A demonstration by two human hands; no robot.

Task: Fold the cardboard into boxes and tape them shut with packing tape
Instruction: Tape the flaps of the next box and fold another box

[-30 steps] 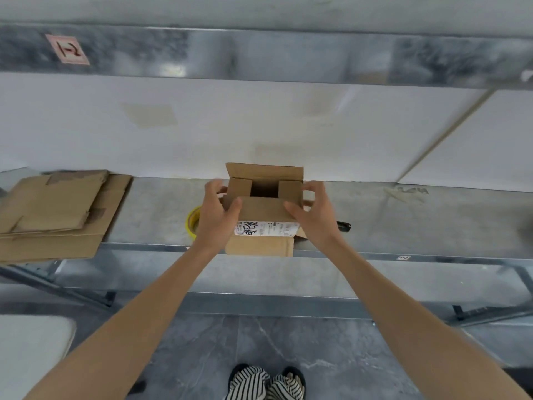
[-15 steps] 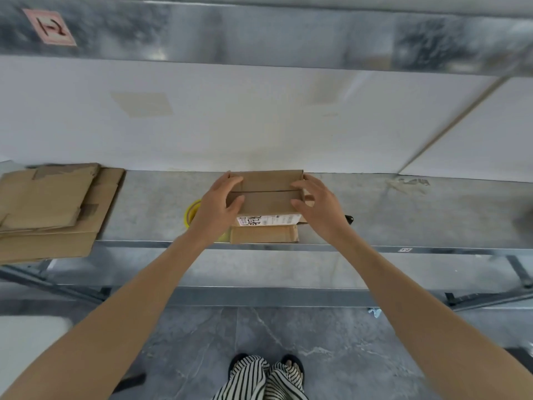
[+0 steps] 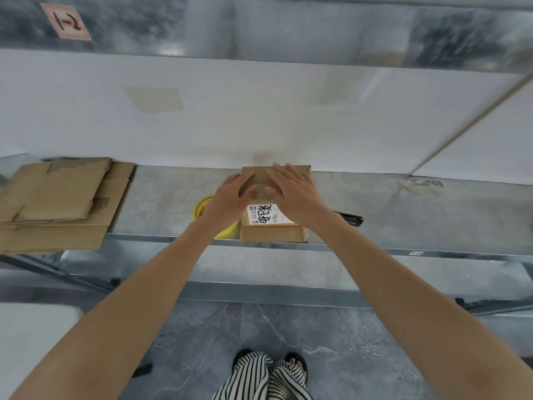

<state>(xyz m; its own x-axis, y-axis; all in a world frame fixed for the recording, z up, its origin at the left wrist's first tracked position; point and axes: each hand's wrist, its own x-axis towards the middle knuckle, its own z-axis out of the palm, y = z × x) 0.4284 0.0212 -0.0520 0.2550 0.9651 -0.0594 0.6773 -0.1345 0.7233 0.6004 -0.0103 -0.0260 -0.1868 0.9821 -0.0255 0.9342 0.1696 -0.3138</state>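
Since a second ago the far flap, which stood upright then, has come down, and both hands have moved from the sides of the cardboard box up onto its top. The left hand now lies flat over the left part of the closed flaps, fingers straight and close together, thumb reaching toward the middle seam. The right hand lies the same way over the right part, fingers spread and reaching the far edge; neither hand curls round anything, both press palm-down on the cardboard. The box sits where it did, on the metal shelf, its near face just at the front lip, with a white label bearing black handwriting on the near flap between the two wrists. A yellow roll of packing tape lies just left of the box, mostly hidden behind the left wrist. A black tool lies on the shelf just right of the right wrist; what it is cannot be told. Well to the left a stack of flat cardboard overhangs the shelf's front edge. Above runs a metal beam with a pink tag. Below, striped trousers show over a grey tiled floor.
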